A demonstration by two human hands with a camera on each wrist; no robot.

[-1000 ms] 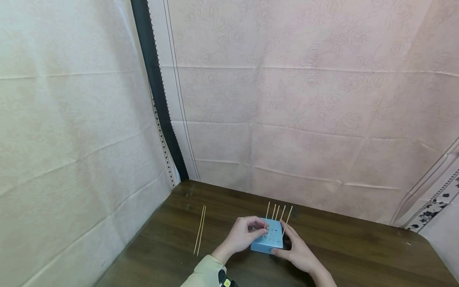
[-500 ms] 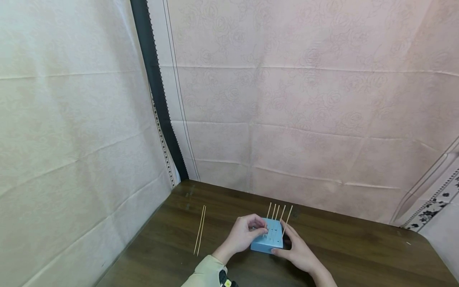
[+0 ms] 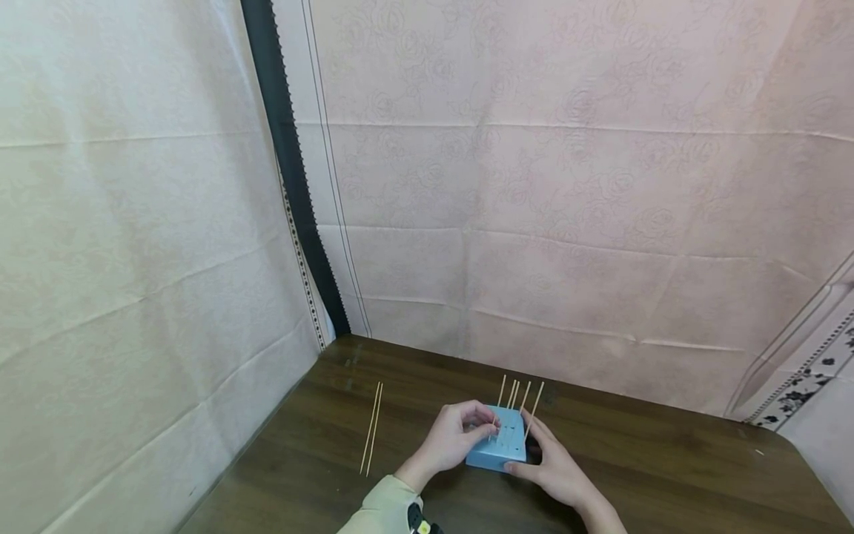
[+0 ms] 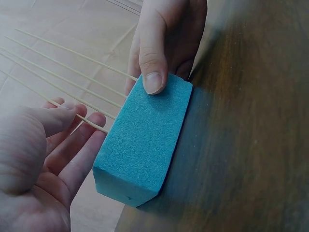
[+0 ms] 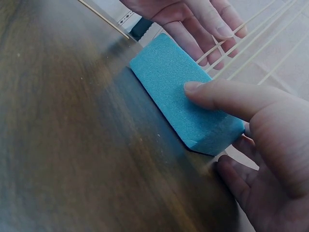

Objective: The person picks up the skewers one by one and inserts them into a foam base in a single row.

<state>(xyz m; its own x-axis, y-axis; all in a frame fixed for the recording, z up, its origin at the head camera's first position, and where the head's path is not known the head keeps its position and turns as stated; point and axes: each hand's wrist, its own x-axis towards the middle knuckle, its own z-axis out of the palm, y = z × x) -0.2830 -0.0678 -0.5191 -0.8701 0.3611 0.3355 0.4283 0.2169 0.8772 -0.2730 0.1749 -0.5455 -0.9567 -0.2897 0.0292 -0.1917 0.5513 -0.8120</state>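
Observation:
A pale blue foam block (image 3: 494,461) sits on the brown table, several thin bamboo skewers (image 4: 72,50) standing in its top face. My left hand (image 3: 454,436) is over the block's left part, thumb and fingertips pinching one skewer (image 4: 95,126) low down, close to the foam. That skewer's lower end meets the block's top edge in the left wrist view. On the opposite side, my right hand (image 3: 554,471) grips the block, its thumb pressed flat on the near face in both wrist views and its other fingers round the right end and back. Small dark holes mark the block's top.
Two loose bamboo skewers (image 3: 371,429) lie nearly side by side on the wooden table (image 3: 300,475), left of the hands. Pale patterned cloth (image 3: 534,259) hangs behind the table and along its left side.
The upper ends of the pinched skewer and of the one beside it have shifted slightly to the right. Both hands and the block have stayed in place.

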